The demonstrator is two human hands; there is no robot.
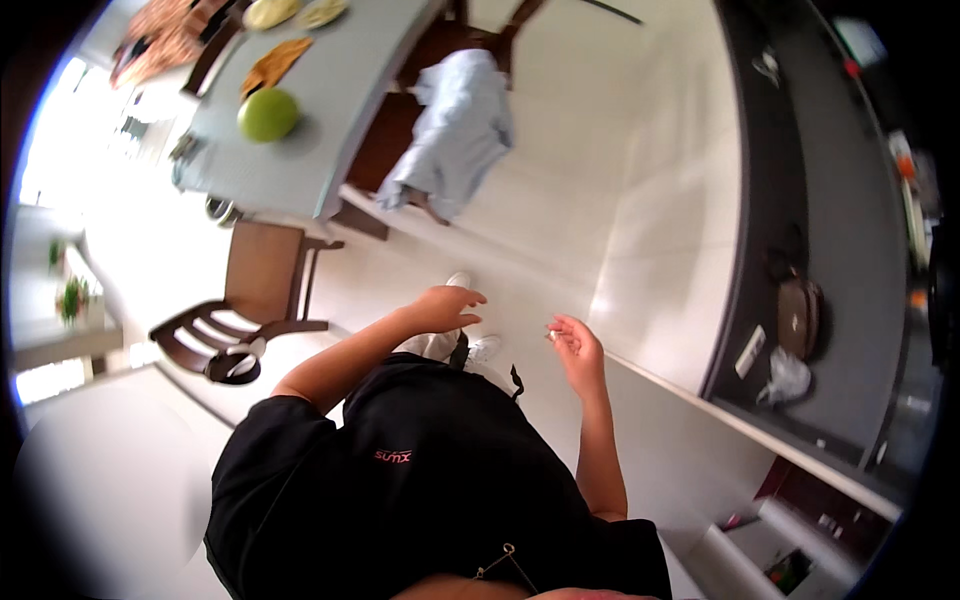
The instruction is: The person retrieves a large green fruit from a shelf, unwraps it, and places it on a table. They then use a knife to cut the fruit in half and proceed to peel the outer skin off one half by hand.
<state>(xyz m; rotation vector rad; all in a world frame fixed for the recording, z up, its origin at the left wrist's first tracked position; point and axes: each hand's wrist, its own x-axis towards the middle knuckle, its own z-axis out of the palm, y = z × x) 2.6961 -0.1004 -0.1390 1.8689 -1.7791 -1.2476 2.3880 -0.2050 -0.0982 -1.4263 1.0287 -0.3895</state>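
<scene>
My left hand hangs in front of my black shirt, thumb and fingers apart, with nothing between them. Across from it, my right hand is raised with its fingers curled. A small whitish thing shows at those fingertips, too small and blurred to name; whether it is gripped is unclear. Both hands are over the pale tiled floor, touching no furniture. Below them are my white shoes.
Ahead left, a table bears a green ball-shaped thing and an orange cloth. Light-blue cloth drapes a wooden chair. Another wooden chair stands left. A low dark cabinet on the right holds a brown bag.
</scene>
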